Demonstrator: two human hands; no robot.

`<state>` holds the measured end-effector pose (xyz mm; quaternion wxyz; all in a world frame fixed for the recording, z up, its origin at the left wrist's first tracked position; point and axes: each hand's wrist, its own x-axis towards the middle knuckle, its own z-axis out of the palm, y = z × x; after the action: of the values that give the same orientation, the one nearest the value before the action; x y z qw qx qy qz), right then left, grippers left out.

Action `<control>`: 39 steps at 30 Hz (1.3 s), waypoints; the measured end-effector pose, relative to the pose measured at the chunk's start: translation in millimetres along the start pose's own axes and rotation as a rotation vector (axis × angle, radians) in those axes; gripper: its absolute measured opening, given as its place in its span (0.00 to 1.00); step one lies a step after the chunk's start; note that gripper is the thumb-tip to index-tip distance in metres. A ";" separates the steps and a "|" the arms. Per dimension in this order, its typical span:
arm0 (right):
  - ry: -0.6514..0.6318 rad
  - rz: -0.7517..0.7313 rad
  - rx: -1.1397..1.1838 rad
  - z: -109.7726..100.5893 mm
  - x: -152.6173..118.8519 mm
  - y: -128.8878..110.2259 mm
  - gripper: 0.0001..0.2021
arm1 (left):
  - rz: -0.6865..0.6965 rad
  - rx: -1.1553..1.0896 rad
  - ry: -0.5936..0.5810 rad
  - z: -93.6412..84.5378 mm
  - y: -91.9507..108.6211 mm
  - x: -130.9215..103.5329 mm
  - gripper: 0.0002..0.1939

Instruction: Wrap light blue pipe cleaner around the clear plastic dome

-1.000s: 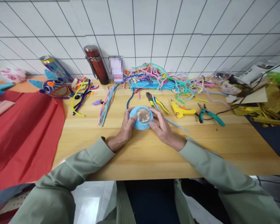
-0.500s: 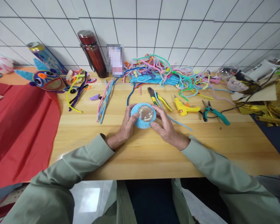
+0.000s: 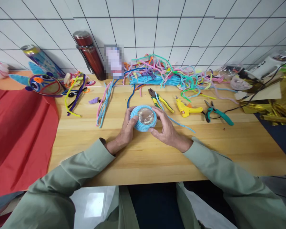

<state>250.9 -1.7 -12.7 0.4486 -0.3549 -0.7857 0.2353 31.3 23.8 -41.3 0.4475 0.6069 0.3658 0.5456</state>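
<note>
A round object wrapped in light blue pipe cleaner [image 3: 143, 128], with a clear, shiny centre, is held just above the wooden table [image 3: 143, 162]. My left hand [image 3: 126, 127] grips its left side, thumb on top of the coils. On the right side, my right hand [image 3: 165, 128] curves round the edge, thumb at the near rim and fingers at the far rim. A loose light blue pipe cleaner [image 3: 181, 123] lies beyond the right hand. Green-and-yellow pliers [image 3: 160, 101] rest just behind it, with a yellow glue gun [image 3: 187, 108] to their right.
Teal pliers [image 3: 218, 114] lie at the right. A heap of coloured pipe cleaners [image 3: 157, 78] lines the tiled wall, near a red flask [image 3: 90, 55] and a blurred phone [image 3: 113, 62]. Red cloth [image 3: 19, 133] covers the left; gold foil [image 3: 276, 108] lies far right.
The view has shifted slightly, moving everything a little left in the picture. The blue-wrapped object seems slightly tilted, and my right thumb has slid a little along its near rim.
</note>
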 end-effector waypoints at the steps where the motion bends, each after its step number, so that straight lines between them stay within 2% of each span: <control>1: -0.008 -0.006 0.003 -0.1 -0.2 1.2 0.38 | 0.001 0.004 0.003 -0.3 -0.8 0.0 0.26; 8: -0.034 -0.004 0.039 -7.2 -0.4 0.2 0.34 | -0.011 -0.006 0.001 -0.4 -1.2 -0.6 0.26; 15: 0.069 0.040 0.015 -4.0 12.9 -8.5 0.24 | -0.010 -0.002 -0.006 2.2 2.2 0.6 0.26; 19: 0.066 0.036 -0.007 -0.5 13.1 -6.3 0.26 | -0.032 -0.002 0.013 3.1 7.5 0.4 0.27; 25: 0.030 0.044 0.017 1.0 4.4 -2.8 0.34 | -0.028 0.033 -0.009 4.8 23.9 -3.5 0.29; 28: 0.031 0.021 -0.014 2.3 2.8 -0.5 0.34 | -0.007 0.089 -0.025 4.5 29.6 -4.7 0.31; 33: 0.030 -0.062 -0.049 2.2 2.3 1.7 0.36 | 0.044 0.131 -0.066 3.8 31.3 -5.5 0.34; 39: 0.019 -0.095 -0.094 0.7 1.7 0.3 0.39 | 0.068 0.135 -0.104 4.0 28.8 -8.1 0.34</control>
<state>249.8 -0.2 -12.3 0.4495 -0.3401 -0.8076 0.1731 32.9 6.2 -16.9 0.4053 0.6752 0.3571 0.5023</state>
